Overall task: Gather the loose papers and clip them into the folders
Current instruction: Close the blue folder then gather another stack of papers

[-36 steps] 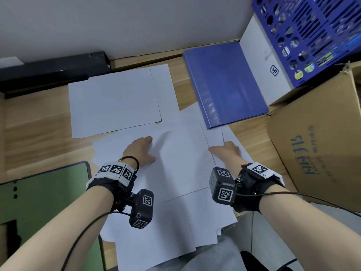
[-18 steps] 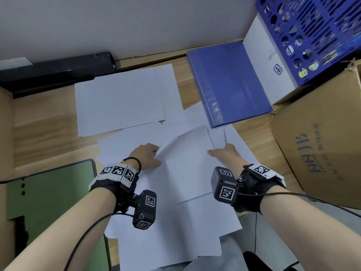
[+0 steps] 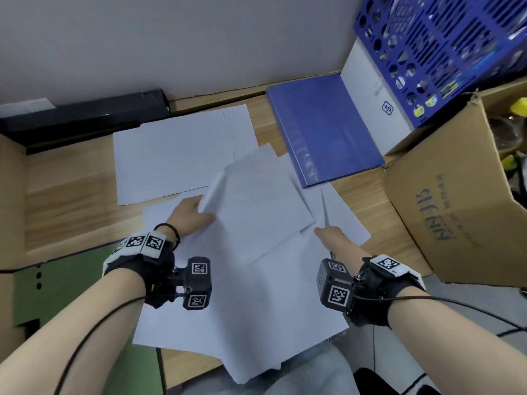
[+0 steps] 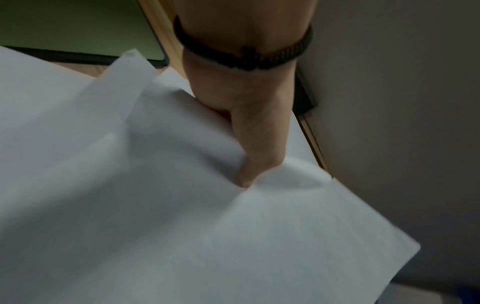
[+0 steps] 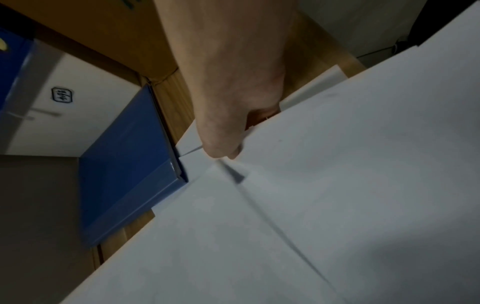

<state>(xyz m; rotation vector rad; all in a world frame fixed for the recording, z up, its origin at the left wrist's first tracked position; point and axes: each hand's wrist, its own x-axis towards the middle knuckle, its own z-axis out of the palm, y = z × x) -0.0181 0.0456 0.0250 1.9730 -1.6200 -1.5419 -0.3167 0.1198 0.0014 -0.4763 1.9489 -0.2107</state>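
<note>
- While both my hands work the loose papers spread over the desk, my left hand grips a raised sheet at its 9 o'clock edge; the thumb lies on top and the other fingers go under it.
- From the left wrist view, my thumb presses into the paper, which bows around it.
- At 3 o'clock of that sheet, my right hand pinches the edge of a sheet between thumb and fingers, with the sheet running toward 9 o'clock from the fingertips.
- That raised sheet tilts up between my two hands, its far corner toward 12 o'clock, above the flat sheets.
- More sheets lie flat at 11 o'clock, well apart from my fingers.
- At 1 o'clock lies the blue folder, closed and flat, its near corner touching the paper pile, just beyond my right fingertips.
- A green folder sits at 8 o'clock, beside my left wrist.
- A cardboard box stands at 3 o'clock and a blue basket at 2 o'clock.
</note>
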